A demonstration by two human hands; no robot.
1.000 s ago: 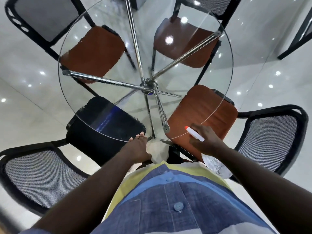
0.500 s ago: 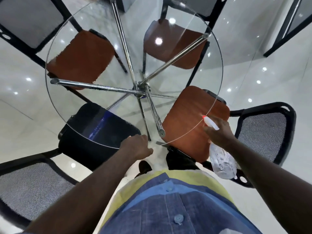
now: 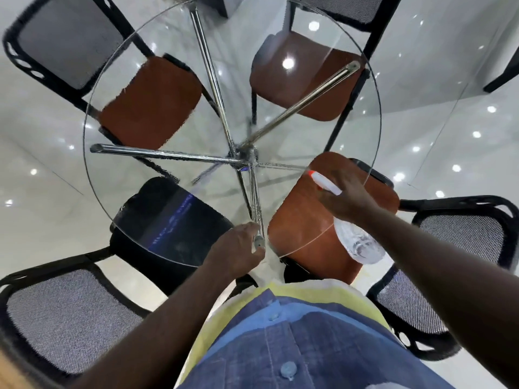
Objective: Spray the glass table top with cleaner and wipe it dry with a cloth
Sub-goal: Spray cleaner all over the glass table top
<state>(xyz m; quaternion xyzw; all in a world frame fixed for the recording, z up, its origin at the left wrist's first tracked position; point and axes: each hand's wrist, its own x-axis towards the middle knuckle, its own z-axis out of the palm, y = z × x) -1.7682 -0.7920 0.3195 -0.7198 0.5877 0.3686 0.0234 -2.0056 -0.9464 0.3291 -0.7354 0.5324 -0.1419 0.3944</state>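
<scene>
Glass, round and clear, forms the tabletop (image 3: 106,175), which is carried on chrome legs (image 3: 168,153) that meet at a central hub. The right hand (image 3: 348,197) is wrapped around the neck of the spray bottle (image 3: 356,242). The bottle is held tilted over the near right portion of the glass, and its red-tipped white nozzle (image 3: 325,184) points toward the hub. Its clear body extends down past the rim on the person's side. The left hand (image 3: 236,248) is at the near rim, just beside the end of one chrome leg, with its fingers curled inward. It cannot be determined whether it holds anything. Three brown chair seats (image 3: 148,105) and one black chair seat (image 3: 168,220) are visible through the glass. Black mesh chair backs (image 3: 70,313) stand to the near left and near right. A blue buttoned shirt (image 3: 295,332) fills the lower edge of the view.
</scene>
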